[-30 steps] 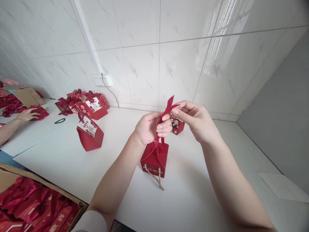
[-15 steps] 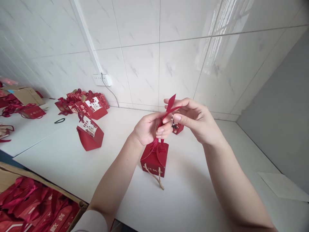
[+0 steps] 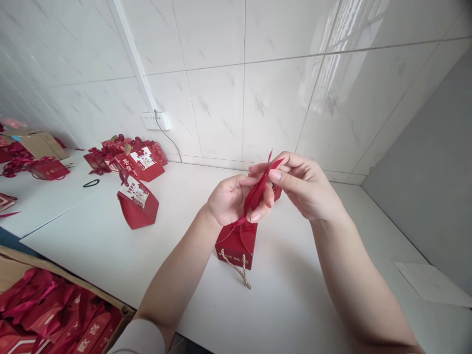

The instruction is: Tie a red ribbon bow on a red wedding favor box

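Note:
A small red gift box (image 3: 236,250) stands on the white table in front of me, a gold twisted cord handle (image 3: 244,275) hanging down its near side. From its top rises a red ribbon (image 3: 255,197). My left hand (image 3: 236,199) is curled loosely round the ribbon just above the box, the strands lying over its fingers. Higher up, my right hand (image 3: 308,189) pinches the ribbon near its pointed ends between thumb and fingers. Behind the hands another red box (image 3: 277,192) is mostly hidden.
To the left a red box with a white label (image 3: 138,209) stands alone, with a cluster of red boxes (image 3: 142,164) behind it. A carton (image 3: 121,314) of ribboned red boxes sits at lower left. Near the wall are a socket strip (image 3: 156,120) and a black loop (image 3: 91,183).
The ribbon ends have come together and now sit between my right thumb and fingers. My left fingers have opened out a little and sunk slightly toward the box.

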{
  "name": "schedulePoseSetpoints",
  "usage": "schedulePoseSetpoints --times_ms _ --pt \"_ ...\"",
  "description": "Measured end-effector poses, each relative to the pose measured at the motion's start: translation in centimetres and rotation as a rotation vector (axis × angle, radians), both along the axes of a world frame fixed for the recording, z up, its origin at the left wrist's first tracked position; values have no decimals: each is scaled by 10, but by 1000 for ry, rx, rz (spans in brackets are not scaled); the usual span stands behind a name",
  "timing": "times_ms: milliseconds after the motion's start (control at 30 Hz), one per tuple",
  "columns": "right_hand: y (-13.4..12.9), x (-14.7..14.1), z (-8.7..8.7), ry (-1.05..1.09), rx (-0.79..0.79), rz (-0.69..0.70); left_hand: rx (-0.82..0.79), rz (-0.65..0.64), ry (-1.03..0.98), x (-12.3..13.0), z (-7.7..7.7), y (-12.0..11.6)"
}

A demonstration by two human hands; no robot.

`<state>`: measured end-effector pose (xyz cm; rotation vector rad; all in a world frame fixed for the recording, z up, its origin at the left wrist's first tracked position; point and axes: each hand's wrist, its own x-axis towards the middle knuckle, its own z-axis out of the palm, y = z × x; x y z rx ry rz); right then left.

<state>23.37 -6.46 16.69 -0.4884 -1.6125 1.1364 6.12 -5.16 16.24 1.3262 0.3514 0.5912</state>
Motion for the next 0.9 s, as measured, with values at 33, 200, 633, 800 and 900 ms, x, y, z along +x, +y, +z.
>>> schedulePoseSetpoints --times_ms 33,200,633,800,900 --pt "0 -1 0 14 -6 -4 10 -17 -19 1 0 -1" --pt "1 -1 -1 72 -35 -16 -33 -117 -70 2 1 -3" --pt "-3 -3 1 148 50 -125 -110 64 -208 5 0 -4" --pt "-2 -3 0 186 99 -106 51 128 -183 3 5 -9" --pt "0 -7 2 209 132 -88 237 215 -77 -4 11 -12"
